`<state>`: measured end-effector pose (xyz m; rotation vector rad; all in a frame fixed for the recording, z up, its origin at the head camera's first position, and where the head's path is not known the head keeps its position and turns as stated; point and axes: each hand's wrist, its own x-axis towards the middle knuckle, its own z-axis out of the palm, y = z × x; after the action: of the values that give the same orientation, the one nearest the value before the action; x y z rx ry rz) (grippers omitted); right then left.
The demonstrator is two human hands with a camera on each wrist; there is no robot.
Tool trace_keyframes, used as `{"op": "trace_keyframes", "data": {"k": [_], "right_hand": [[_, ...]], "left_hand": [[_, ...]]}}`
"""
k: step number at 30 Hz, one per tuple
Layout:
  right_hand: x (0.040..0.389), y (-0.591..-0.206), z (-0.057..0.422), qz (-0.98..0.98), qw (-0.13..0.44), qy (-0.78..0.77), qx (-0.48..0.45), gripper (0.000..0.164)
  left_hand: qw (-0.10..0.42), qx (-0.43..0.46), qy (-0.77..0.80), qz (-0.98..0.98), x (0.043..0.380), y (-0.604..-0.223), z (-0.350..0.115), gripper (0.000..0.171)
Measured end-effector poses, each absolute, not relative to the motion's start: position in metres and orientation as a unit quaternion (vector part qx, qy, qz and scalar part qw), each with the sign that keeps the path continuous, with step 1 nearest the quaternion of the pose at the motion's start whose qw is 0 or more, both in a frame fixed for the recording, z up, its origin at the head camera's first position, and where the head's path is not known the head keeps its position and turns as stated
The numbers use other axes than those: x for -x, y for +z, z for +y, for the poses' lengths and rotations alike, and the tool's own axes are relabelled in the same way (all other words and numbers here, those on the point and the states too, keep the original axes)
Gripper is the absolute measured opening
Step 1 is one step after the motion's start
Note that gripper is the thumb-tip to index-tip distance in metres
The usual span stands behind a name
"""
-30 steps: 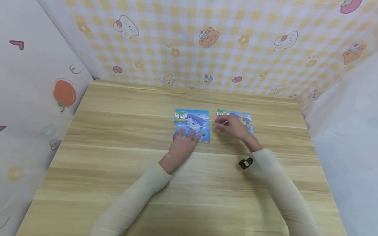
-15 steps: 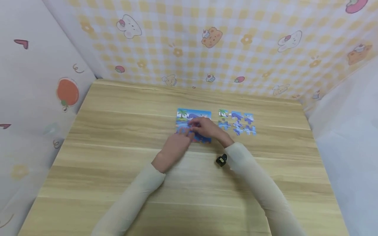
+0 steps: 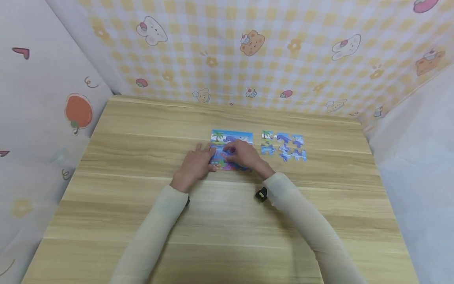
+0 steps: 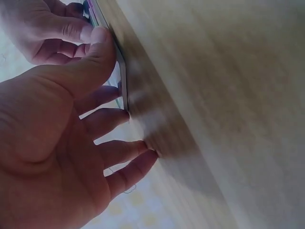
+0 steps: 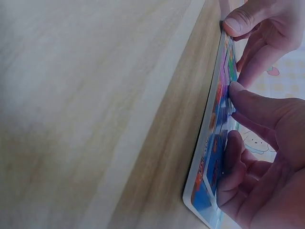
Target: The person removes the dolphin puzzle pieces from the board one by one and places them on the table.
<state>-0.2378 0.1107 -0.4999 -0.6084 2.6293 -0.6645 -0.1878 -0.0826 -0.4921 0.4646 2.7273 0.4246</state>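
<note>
A square dolphin jigsaw puzzle board (image 3: pixel 219 166) lies on the table, with blue sea, a palm tree and a purple dolphin on it. My right hand (image 3: pixel 244 155) is over its middle, thumb and forefinger pinching a small blue puzzle piece (image 5: pixel 230 102) against the board, most of it hidden by the fingers. The other right fingers curl close over the board's face. At the board's left edge is my left hand (image 3: pixel 194 165), fingers spread and fairly straight. Its thumb (image 4: pixel 101 43) touches the near left corner, while some fingertips reach the tabletop beside it.
Several loose puzzle pieces (image 3: pixel 285 153) lie in two rows to the right of the board. Behind the wooden table (image 3: pixel 142 236) hangs a yellow checked cloth (image 3: pixel 213 43). A black wrist camera (image 3: pixel 261 194) sits under the right sleeve.
My right hand has come left from the loose pieces to the board. My left hand has slid off the board's face to its left edge.
</note>
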Motion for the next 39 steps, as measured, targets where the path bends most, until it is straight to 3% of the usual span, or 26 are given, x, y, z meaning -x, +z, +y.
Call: {"op": "trace_keyframes", "data": {"k": [10,18,27,39], "right_hand": [[0.239,-0.498,0.116,0.902,0.178,-0.321,0.227,0.024],[0.242,-0.489,0.127,0.838,0.237,-0.449,0.198,0.016],[0.242,-0.481,0.174,0.842,0.243,-0.455,0.156,0.022],[0.231,-0.487,0.237,0.858,0.253,-0.432,0.111,0.022]], "left_hand": [[0.164,-0.169,0.132,0.963,0.191,-0.491,-0.08,0.075],[0.178,-0.169,0.118,0.962,0.194,-0.489,-0.08,0.076],[0.199,-0.161,0.116,0.96,0.194,-0.487,-0.079,0.075],[0.185,-0.174,0.1,0.962,0.194,-0.485,-0.08,0.073]]}}
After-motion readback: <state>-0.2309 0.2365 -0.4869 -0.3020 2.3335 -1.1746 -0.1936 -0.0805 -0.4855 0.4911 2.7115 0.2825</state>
